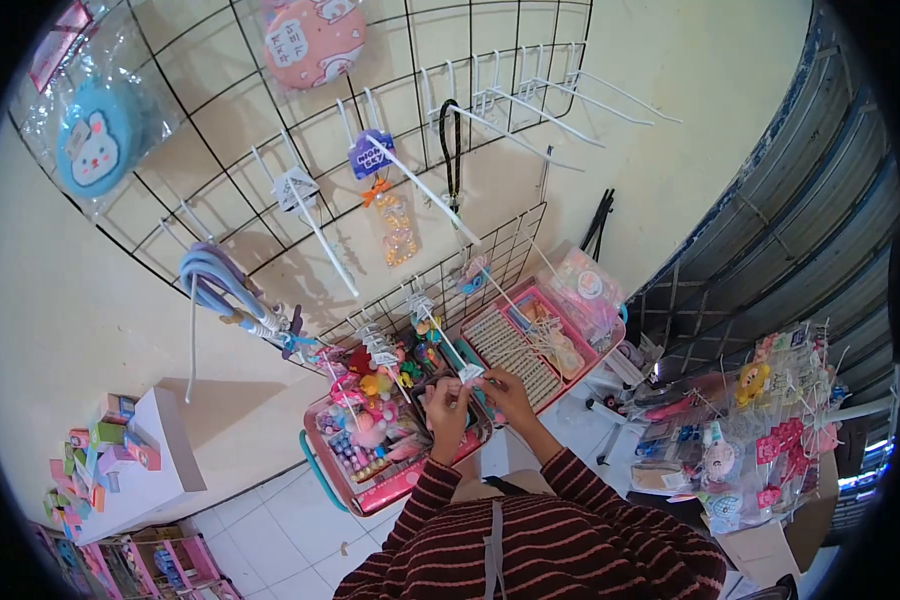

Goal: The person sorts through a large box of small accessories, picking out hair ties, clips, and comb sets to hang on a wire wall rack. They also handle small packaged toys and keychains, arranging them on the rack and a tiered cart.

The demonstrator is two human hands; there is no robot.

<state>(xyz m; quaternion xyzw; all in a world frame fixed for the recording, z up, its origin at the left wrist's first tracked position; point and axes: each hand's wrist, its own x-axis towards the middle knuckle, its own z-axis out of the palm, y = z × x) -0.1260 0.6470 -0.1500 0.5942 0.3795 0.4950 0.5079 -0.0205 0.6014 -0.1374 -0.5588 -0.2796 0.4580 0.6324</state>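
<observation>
My left hand is closed, its fingers curled in front of the wall rack, and what they hold is too small to make out. Close beside it, my right hand pinches at a small white tag by the tip of a white display hook. Below and around my hands stand a pink basket of colourful small toys and trinkets and a second pink basket with rows of beaded strands. Bunches of small charms with white tags hang from neighbouring hooks.
A black wire grid with long protruding hooks covers the wall above. A white shelf with small boxes juts out at left. At right hangs a cluster of packaged accessories near a metal shutter.
</observation>
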